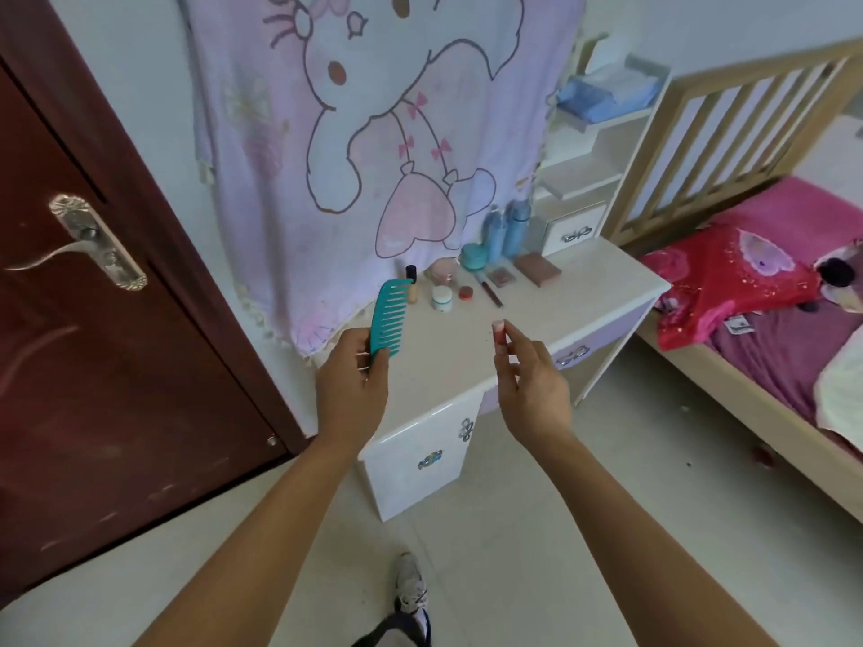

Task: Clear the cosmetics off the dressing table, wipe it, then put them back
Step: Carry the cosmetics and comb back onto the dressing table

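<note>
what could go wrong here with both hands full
The right hand holds the small red bottle by a pinch only, so it may slip onto the table. The comb in the left hand looks close to an upright tube and might tip it. The tall blue bottles could topple if bumped.

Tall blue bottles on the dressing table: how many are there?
2. Both stand at the back of the dressing table, side by side: the left bottle beside the teal jar, the right bottle beside the small drawer box. None seems hidden.
</note>
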Available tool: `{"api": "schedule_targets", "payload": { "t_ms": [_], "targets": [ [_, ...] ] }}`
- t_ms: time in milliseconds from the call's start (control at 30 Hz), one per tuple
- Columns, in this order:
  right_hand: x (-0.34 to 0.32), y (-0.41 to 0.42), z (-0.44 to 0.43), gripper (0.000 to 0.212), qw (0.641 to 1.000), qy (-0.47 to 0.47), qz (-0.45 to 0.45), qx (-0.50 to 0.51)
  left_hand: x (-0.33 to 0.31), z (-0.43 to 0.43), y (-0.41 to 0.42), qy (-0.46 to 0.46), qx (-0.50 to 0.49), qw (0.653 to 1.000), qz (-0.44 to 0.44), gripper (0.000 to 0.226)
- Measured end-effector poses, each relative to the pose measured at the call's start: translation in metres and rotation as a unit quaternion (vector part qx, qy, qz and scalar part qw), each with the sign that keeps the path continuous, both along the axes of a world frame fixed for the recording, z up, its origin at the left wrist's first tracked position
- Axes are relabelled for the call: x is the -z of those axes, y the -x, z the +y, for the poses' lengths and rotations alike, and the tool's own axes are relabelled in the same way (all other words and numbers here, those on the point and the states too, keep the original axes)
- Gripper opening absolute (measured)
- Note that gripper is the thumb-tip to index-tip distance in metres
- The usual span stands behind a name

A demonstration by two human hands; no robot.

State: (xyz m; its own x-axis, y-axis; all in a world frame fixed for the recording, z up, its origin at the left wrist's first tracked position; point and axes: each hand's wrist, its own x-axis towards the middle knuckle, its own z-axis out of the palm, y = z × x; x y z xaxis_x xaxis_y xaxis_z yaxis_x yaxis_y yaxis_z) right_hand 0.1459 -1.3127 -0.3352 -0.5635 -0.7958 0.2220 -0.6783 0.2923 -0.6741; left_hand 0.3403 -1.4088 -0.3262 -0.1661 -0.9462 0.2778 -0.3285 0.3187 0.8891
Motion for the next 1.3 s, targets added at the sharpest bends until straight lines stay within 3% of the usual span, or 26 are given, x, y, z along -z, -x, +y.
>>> {"api": "schedule_targets", "payload": {
  "t_ms": [200,300,433,567,700,900,1167,1300],
  "targets": [
    [-0.015,0.060,-0.115,0.039,0.999,-0.004,-0.027,0.041,0.011,-0.127,0.050,-0.123,-0.004,0.992,0.015,0.011],
    [0.000,0.077,-0.149,0.038,0.995,0.001,-0.078,0.061,0.021,-0.165,0.064,-0.218,0.013,0.975,0.038,0.022],
    [0.037,0.097,-0.193,0.036,0.990,-0.035,-0.129,0.054,0.052,-0.205,0.076,-0.281,0.002,0.959,0.039,0.019],
    [0.082,0.107,-0.238,0.031,0.987,-0.100,-0.126,0.004,0.104,-0.222,0.088,-0.395,-0.031,0.918,0.025,0.019],
    [0.120,0.113,-0.276,0.044,0.964,-0.200,-0.158,-0.073,0.144,-0.229,0.096,-0.480,-0.078,0.873,0.033,0.019],
    [0.165,0.124,-0.330,0.020,0.927,-0.305,-0.132,-0.176,0.177,-0.262,0.116,-0.525,-0.160,0.836,0.014,0.028],
    [0.196,0.116,-0.341,0.037,0.885,-0.361,-0.084,-0.283,0.212,-0.292,0.148,-0.507,-0.245,0.826,-0.032,0.019],
    [0.198,0.121,-0.339,0.056,0.856,-0.395,-0.070,-0.326,0.208,-0.292,0.149,-0.448,-0.202,0.854,-0.173,0.017]
  ]
}}
